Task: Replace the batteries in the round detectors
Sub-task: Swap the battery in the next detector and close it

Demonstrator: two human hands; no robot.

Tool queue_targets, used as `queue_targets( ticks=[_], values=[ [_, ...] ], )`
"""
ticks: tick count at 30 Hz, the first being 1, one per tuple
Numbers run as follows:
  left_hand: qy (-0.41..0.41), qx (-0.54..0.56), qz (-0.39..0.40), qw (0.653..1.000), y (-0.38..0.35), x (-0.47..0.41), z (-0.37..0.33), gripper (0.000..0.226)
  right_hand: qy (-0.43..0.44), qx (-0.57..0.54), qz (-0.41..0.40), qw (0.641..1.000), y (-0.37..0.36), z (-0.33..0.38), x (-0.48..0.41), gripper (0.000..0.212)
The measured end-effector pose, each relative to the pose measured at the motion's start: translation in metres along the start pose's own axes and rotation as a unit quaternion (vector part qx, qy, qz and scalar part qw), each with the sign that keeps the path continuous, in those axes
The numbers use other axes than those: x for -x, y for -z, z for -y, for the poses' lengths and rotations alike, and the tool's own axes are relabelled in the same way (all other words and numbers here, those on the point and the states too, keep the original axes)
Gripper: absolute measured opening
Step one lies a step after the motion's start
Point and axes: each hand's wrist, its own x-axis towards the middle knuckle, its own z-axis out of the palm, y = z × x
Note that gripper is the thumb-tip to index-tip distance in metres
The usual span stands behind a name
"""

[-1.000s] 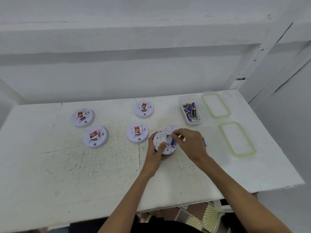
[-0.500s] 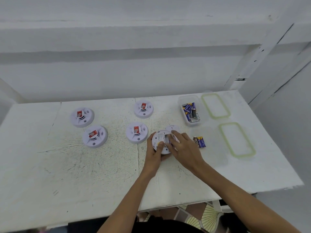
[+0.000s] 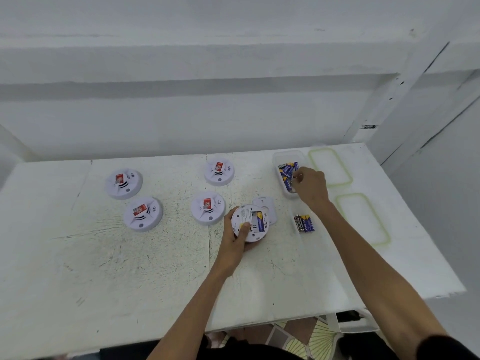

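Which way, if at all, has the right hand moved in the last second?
Yes. The right hand left the opened detector and reached right and farther back, into the clear battery container.

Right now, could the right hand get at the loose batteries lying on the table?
Probably yes. The right hand is at the battery tub, and the loose batteries lie uncovered just nearer, beside its forearm; the left hand holds the open detector aside.
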Motion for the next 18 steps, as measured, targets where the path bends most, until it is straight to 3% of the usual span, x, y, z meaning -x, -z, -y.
queue_targets(
  ticks=[8, 10, 13, 18],
  values=[
    [0.003, 0.003, 0.003, 1.0, 0.001, -0.002, 0.001, 0.046, -0.042, 0.135, 0.086, 0.986, -0.026, -0.002, -0.034, 0.015],
    [0.003, 0.005, 0.003, 1.0, 0.001, -0.002, 0.001, 0.044, -0.052, 0.15, 0.099, 0.982, -0.027, -0.001, -0.035, 0.003],
    [0.002, 0.005, 0.006, 1.0, 0.001, -0.002, 0.001, 0.045, -0.067, 0.168, 0.11, 0.977, -0.027, 0.003, -0.038, 0.028],
    [0.003, 0.005, 0.006, 1.0, 0.001, -0.001, 0.0, 0.045, -0.044, 0.149, 0.118, 0.981, -0.021, 0.003, -0.039, 0.033]
  ],
)
